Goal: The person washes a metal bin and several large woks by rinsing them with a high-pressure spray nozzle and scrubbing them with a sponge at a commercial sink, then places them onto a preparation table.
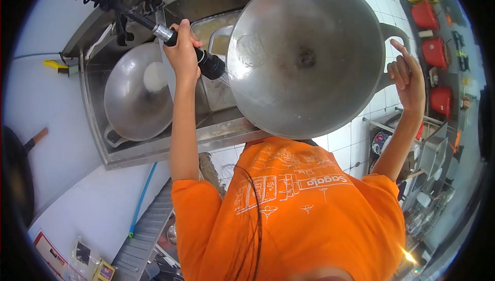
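Note:
My left hand [185, 54] is closed around the black handle of a pull-down spray faucet [212, 65], whose head points at a large metal wok [309, 99]. Water sprays from the head onto the wok's left part. The wok is tilted with its inside towards me, above the sink's right edge. At its right side my right hand [406, 74] is at the loop handle [398, 33], with one finger extended by the loop and the others curled. A second metal wok [135, 103] lies in the left sink basin, with a round pale patch on its inside.
The steel sink rim [147, 151] runs in front of me. A rectangular metal tray [216, 25] with cloudy liquid stands behind the spray head. A yellow brush [58, 65] is at the left wall. Red containers [435, 53] and a metal rack [433, 145] stand at the right.

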The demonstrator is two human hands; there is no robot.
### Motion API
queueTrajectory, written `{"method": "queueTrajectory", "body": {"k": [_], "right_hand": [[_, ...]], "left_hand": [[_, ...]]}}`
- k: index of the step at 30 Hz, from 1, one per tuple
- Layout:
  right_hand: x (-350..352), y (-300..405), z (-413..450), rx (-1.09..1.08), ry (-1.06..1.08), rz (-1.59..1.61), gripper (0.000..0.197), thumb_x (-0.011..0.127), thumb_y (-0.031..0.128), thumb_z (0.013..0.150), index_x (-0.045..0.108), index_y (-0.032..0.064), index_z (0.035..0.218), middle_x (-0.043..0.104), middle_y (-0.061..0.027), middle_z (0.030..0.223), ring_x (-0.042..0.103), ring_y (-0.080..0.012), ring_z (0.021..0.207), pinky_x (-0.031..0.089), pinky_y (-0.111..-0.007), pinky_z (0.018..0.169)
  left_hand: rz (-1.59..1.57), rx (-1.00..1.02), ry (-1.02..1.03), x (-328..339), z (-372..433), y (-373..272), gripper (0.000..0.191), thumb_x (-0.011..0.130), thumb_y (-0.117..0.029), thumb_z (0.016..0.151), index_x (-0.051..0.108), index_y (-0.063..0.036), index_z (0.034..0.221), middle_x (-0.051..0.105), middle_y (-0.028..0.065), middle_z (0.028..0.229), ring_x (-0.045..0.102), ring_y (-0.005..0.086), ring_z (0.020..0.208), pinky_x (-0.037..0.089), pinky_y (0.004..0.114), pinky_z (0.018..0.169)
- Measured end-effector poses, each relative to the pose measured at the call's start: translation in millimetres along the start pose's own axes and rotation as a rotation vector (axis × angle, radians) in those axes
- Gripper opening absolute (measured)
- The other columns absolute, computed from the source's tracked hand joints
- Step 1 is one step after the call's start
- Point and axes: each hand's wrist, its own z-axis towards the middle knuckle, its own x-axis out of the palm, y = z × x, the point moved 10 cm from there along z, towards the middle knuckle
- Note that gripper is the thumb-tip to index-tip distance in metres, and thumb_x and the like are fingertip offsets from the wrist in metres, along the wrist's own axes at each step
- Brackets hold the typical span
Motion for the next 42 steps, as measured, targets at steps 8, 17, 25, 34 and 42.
{"method": "queueTrajectory", "body": {"k": [8, 17, 25, 34, 42], "right_hand": [[43, -15, -12, 0.029, -0.051, 0.016, 0.037, 0.039, 0.018, 0.097, 0.051, -0.0081, 0.12, 0.027, 0.005, 0.05, 0.031, -0.0062, 0.045, 0.036, -0.023, 0.06], [96, -36, -32, -0.001, -0.115, 0.077, 0.033, 0.041, 0.02, 0.098, 0.056, -0.0041, 0.115, 0.033, 0.0026, 0.05, 0.039, -0.0083, 0.046, 0.042, -0.025, 0.066], [127, -59, -44, -0.026, -0.085, 0.244, 0.034, 0.035, 0.019, 0.099, 0.054, -0.0034, 0.117, 0.034, 0.0019, 0.052, 0.038, -0.0082, 0.047, 0.044, -0.029, 0.072], [146, -76, -47, 0.028, -0.086, 0.279, 0.035, 0.032, 0.019, 0.1, 0.053, -0.0039, 0.118, 0.037, 0.0007, 0.053, 0.042, -0.0082, 0.049, 0.046, -0.03, 0.075], [147, -79, -48, 0.041, -0.125, 0.262, 0.037, 0.031, 0.018, 0.099, 0.052, -0.0048, 0.119, 0.039, -0.0006, 0.053, 0.041, -0.0076, 0.049, 0.046, -0.029, 0.074]], "left_hand": [[-0.04, -0.066, 0.011, -6, -7, 4, 0.032, 0.057, -0.016, 0.089, 0.039, -0.0114, 0.063, 0.04, -0.0016, 0.053, 0.042, 0.0076, 0.047, 0.046, 0.027, 0.052], [-0.12, -0.21, 0.032, 7, -18, -3, 0.023, 0.059, -0.015, 0.087, 0.042, -0.0141, 0.073, 0.036, -0.005, 0.059, 0.037, 0.0067, 0.054, 0.037, 0.025, 0.054], [-0.2, -0.265, 0.096, 15, -32, -22, 0.016, 0.062, -0.019, 0.085, 0.048, -0.0122, 0.081, 0.036, -0.006, 0.058, 0.037, 0.0059, 0.054, 0.037, 0.025, 0.056], [-0.255, -0.368, 0.126, 13, -44, -26, 0.016, 0.062, -0.019, 0.085, 0.048, -0.0129, 0.079, 0.037, -0.006, 0.057, 0.036, 0.0053, 0.053, 0.035, 0.022, 0.054], [-0.193, -0.373, 0.157, 3, -45, -25, 0.024, 0.062, -0.02, 0.085, 0.044, -0.0143, 0.071, 0.037, -0.0063, 0.057, 0.036, 0.0048, 0.052, 0.035, 0.022, 0.054]]}}
